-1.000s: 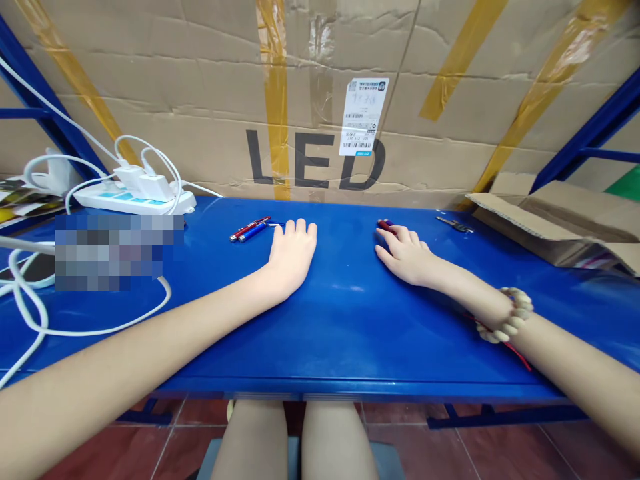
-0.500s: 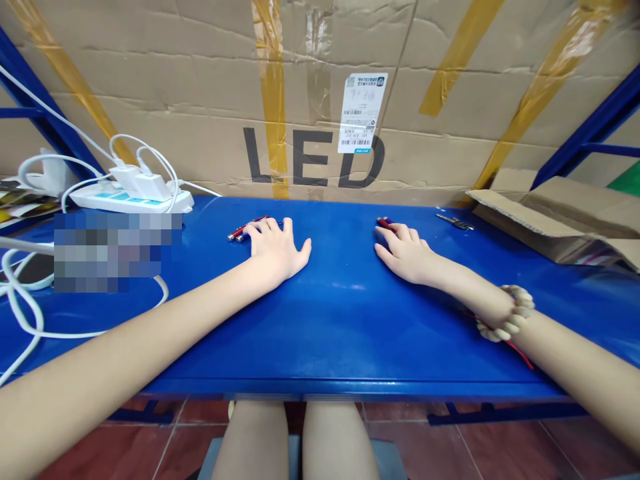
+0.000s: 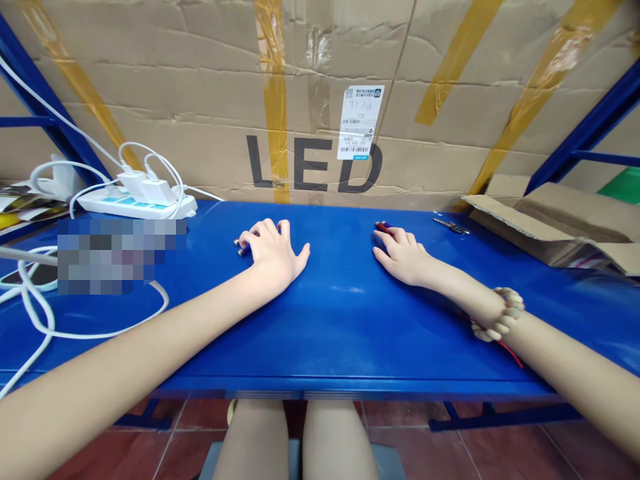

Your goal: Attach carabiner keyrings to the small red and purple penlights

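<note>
On the blue table (image 3: 330,320), my left hand (image 3: 273,252) rests over some pens (image 3: 242,251), its fingers bent down around them and the thumb stretched out to the right. Only the pens' silver ends and a bit of blue show past the fingers. My right hand (image 3: 406,257) lies palm down farther right, fingers apart and slightly bent. Its fingertips touch or nearly touch red and blue pens (image 3: 384,227), partly hidden behind them. A beaded bracelet (image 3: 503,317) circles my right wrist.
A white power strip (image 3: 135,203) with plugs and cables stands at the back left, near a pixelated area. Keys (image 3: 451,226) lie right of my right hand, beside an open cardboard box (image 3: 540,233). A large carton marked LED (image 3: 200,133) stands behind the table.
My left fingers have curled further over the pens, which are drawn in and now show less. My right hand has hardly moved. The view has shifted slightly.
</note>
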The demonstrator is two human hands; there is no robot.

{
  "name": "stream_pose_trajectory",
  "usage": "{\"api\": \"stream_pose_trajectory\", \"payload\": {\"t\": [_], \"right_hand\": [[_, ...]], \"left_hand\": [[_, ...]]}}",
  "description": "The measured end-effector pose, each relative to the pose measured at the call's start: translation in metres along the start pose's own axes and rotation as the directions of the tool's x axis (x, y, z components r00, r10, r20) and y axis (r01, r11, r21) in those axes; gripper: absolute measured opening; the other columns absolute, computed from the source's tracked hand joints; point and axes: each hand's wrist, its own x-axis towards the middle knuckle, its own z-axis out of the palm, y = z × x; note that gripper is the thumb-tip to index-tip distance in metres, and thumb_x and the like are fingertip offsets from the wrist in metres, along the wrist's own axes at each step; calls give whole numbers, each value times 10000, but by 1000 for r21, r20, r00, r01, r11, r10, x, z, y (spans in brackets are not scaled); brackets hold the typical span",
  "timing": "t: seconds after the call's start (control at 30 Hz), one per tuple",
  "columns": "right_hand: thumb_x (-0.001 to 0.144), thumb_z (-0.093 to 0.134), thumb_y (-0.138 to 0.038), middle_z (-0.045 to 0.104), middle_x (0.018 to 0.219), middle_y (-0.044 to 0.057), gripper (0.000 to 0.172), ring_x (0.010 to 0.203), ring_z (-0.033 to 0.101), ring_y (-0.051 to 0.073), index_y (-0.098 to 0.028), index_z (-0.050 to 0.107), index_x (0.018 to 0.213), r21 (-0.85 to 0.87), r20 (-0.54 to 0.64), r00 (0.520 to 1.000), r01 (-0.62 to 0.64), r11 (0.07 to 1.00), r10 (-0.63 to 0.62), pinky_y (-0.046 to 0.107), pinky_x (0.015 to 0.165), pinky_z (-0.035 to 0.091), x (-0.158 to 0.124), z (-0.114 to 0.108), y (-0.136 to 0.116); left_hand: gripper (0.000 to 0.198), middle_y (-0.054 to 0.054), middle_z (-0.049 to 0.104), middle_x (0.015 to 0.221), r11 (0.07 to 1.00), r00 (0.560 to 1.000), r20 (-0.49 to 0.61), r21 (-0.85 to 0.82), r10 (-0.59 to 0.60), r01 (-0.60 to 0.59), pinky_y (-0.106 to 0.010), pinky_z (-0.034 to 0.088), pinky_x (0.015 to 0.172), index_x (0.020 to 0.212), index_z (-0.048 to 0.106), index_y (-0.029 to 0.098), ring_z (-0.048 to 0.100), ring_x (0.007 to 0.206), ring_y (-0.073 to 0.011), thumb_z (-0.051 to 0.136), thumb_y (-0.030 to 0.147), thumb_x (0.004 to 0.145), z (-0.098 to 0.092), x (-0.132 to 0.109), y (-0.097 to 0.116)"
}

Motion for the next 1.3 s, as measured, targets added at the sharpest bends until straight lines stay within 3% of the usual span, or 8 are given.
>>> {"api": "stream_pose_trajectory", "payload": {"t": [0.4, 0.63, 0.8, 0.93, 1.03, 1.13, 1.2, 1.3], "right_hand": [[866, 245, -438, 372, 1368, 167, 529, 1254, 330, 319, -130, 484, 1223, -53, -17, 1000, 16, 998, -17, 504, 1001, 298, 3, 0, 2], [865, 251, -471, 357, 1369, 174, 582, 1260, 301, 340, -98, 468, 1254, -56, -26, 999, -20, 998, 19, 497, 1012, 286, 4, 0, 2], [853, 308, -444, 361, 1366, 135, 522, 1244, 310, 337, -173, 473, 1267, -11, -82, 996, 35, 999, -36, 513, 1002, 293, 2, 0, 2], [845, 351, -426, 395, 1325, 123, 472, 1221, 332, 327, -218, 508, 1239, 32, -106, 993, 50, 998, -46, 515, 980, 321, 4, 1, 4], [838, 384, -413, 420, 1294, 120, 430, 1210, 344, 323, -238, 542, 1197, 58, -142, 987, 89, 994, -80, 522, 955, 345, 6, 3, 6], [825, 429, -402, 442, 1260, 136, 415, 1202, 356, 333, -228, 564, 1176, 93, -164, 977, 155, 983, -139, 531, 942, 353, 8, 3, 7], [819, 455, -391, 479, 1216, 138, 397, 1192, 373, 333, -219, 584, 1152, 142, -159, 966, 226, 964, -204, 529, 951, 348, 9, 3, 7], [825, 466, -371, 537, 1162, 112, 352, 1163, 423, 305, -228, 598, 1118, 239, -164, 932, 357, 903, -325, 516, 977, 331, 10, 3, 7]], "left_hand": [[578, -231, 488, 1185, 993, 989, -135, -87, 61, -73, -534, 329, 834, 1230, 414, 113, 425, 1083, -401, 301, 531, 848, 6, -3, 0], [647, -279, 513, 1145, 996, 999, -14, -80, -40, 38, -562, 339, 772, 1246, 402, 82, 500, 994, -439, 308, 570, 832, 4, -1, 1], [492, -236, 555, 1093, 990, 989, -82, -64, 120, -126, -520, 323, 848, 1179, 441, 75, 539, 976, -375, 295, 444, 889, 3, -3, 1], [337, -201, 573, 1057, 926, 923, -139, -74, 359, -371, -436, 357, 854, 1124, 479, 68, 547, 978, -313, 278, 233, 909, 2, -2, 1], [321, -173, 550, 1124, 806, 811, -139, -102, 569, -583, -385, 377, 861, 1128, 488, 90, 518, 1035, -278, 263, 132, 903, 1, 1, 3], [327, -123, 538, 1165, 685, 708, -162, -180, 687, -706, -364, 374, 893, 1166, 468, 128, 494, 1063, -237, 254, 136, 919, 1, 1, 5], [332, -103, 538, 1163, 662, 697, -194, -219, 690, -717, -359, 376, 898, 1187, 452, 141, 491, 1061, -221, 248, 151, 925, 2, 0, 6], [340, -125, 526, 1170, 744, 762, -244, -182, 600, -644, -389, 371, 902, 1206, 439, 121, 474, 1081, -254, 291, 229, 919, 4, -2, 5]]}}
